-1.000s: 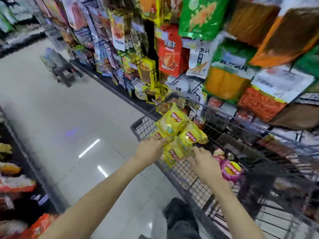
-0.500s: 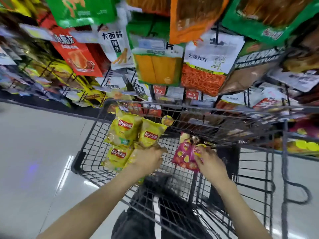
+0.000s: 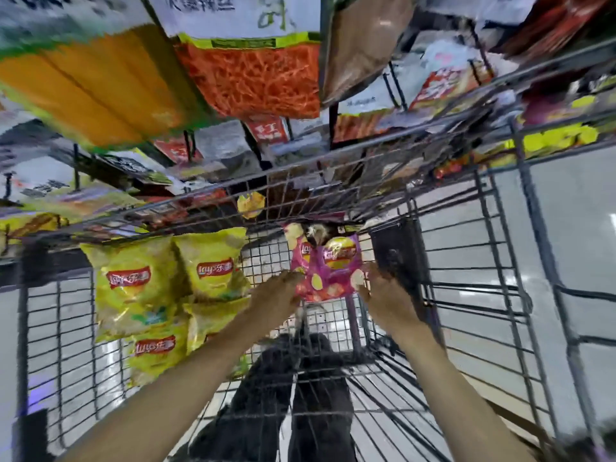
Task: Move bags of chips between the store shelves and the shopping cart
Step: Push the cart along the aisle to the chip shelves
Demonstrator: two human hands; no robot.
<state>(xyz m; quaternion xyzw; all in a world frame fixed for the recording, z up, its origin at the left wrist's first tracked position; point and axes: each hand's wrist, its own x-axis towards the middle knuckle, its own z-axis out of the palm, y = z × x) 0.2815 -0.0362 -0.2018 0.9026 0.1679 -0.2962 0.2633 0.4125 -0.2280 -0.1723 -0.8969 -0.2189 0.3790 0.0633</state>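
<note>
Motion blur smears the hanging snack packets (image 3: 246, 78) on the store shelves (image 3: 366, 135), so their print is hard to read, and the fingertips of both hands are hidden behind the pink chip bag (image 3: 328, 271). The left hand (image 3: 278, 291) and right hand (image 3: 383, 291) each grip that bag by an edge over the wire shopping cart (image 3: 500, 295). The yellow chip bags (image 3: 166, 295) lie inside the cart to the left, with dark trousers (image 3: 286, 395) showing through its mesh.

The yellow chip bags (image 3: 133, 285) in the cart carry a red Lay's logo. The pink bags (image 3: 330, 271) bear the same logo, blurred. Lettering on the hanging shelf packets (image 3: 240, 15) is unreadable.
</note>
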